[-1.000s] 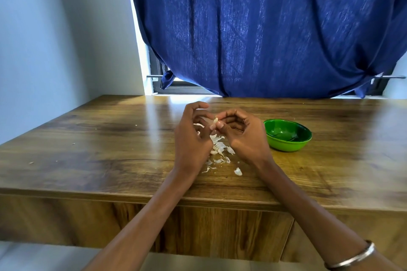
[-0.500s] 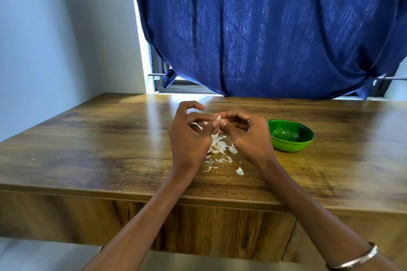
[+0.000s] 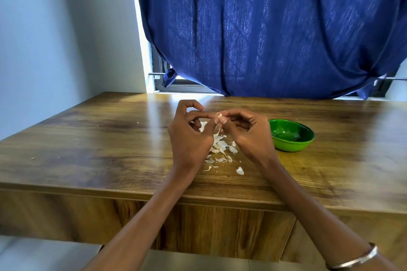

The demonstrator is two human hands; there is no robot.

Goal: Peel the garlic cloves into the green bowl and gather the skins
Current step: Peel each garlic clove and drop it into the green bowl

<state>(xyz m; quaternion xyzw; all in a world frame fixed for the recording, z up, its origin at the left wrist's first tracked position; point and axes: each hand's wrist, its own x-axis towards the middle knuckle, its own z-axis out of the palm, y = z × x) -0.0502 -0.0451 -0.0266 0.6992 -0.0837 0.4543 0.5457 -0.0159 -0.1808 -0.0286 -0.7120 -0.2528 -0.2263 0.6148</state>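
- The fingers (image 3: 222, 120) of the right hand (image 3: 248, 136) and those of the left hand (image 3: 189, 138) are curled in and pinch one small garlic clove (image 3: 219, 116) between them, above the middle of the bench (image 3: 92, 145).
- A thin strip of skin (image 3: 217, 133) hangs from the clove toward the pile of skins (image 3: 220, 149) lying on the bench just below the hands.
- To do this step well, I judge one hand should hold the clove firm while the other draws the strip down and away, so the skin drops on the pile, not in the bowl (image 3: 291, 137).
- The bowl stands near the right hand, toward the bench's right side; the bared clove goes there.
- The hands hide most of the clove, so how much skin is left cannot be told.
- What lies in the bowl is hard to make out; whether unpeeled cloves lie behind the hands is hidden.
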